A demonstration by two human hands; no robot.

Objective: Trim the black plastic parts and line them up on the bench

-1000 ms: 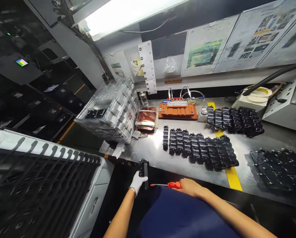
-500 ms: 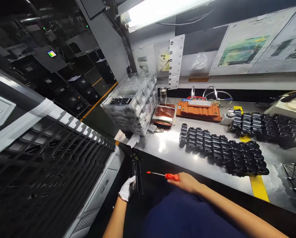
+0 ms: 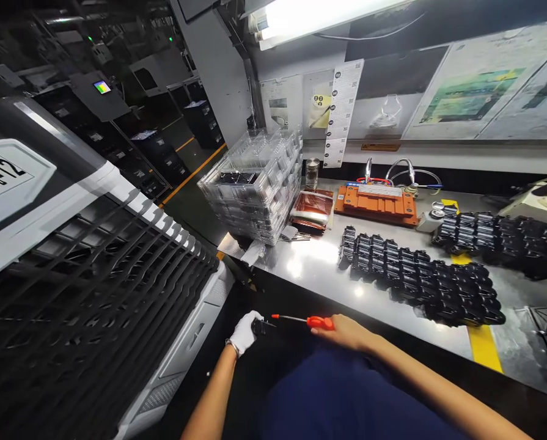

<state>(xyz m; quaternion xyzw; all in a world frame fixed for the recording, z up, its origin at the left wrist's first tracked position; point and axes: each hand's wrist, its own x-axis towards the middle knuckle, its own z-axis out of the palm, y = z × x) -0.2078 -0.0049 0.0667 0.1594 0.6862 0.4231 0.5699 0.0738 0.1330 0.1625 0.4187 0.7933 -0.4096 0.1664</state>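
Observation:
My left hand, in a white glove, is closed around a small black molded part, now seen nearly end-on. My bare right hand grips the handle of a red-handled tool with a thin metal shaft and a red tip. That tip points left, close to the black part; whether the two touch I cannot tell. Both hands are in front of the bench edge, over a dark area. Several rows of similar shiny black parts lie on the metal bench.
Stacked clear plastic trays stand at the bench's left end. Beside them are a red-brown tray and a metal-lidded jar. Farther back sits an orange fixture with hoses. A large slatted black container with a pale frame fills the left side.
My left hand has turned the black part from lengthwise to nearly end-on and lifted it toward the tool tip. My right hand keeps its hold almost in place. The view has shifted slightly left.

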